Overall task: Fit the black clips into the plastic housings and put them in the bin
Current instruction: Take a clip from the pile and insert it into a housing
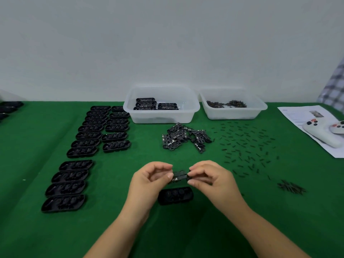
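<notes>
Fingers (170, 175) of the left hand (149, 180) and right hand (210, 178) pinch one black clip (180, 176) above a plastic housing (175, 195) near the bench's front edge.

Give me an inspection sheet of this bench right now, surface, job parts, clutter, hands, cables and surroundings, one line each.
Surface: green cloth table.
Job's things: one black clip pinched at both ends above a lone housing; clip pile mid-table; empty housings in rows at left; bin holds several housings.
Clutter: small black pins scattered at right; second bin with small dark parts; game controller on a printed sheet.
Hands: left hand and right hand both hold the clip.
Cables: nothing seen.
Surroundings: plain pale wall; checked fabric at far right.
</notes>
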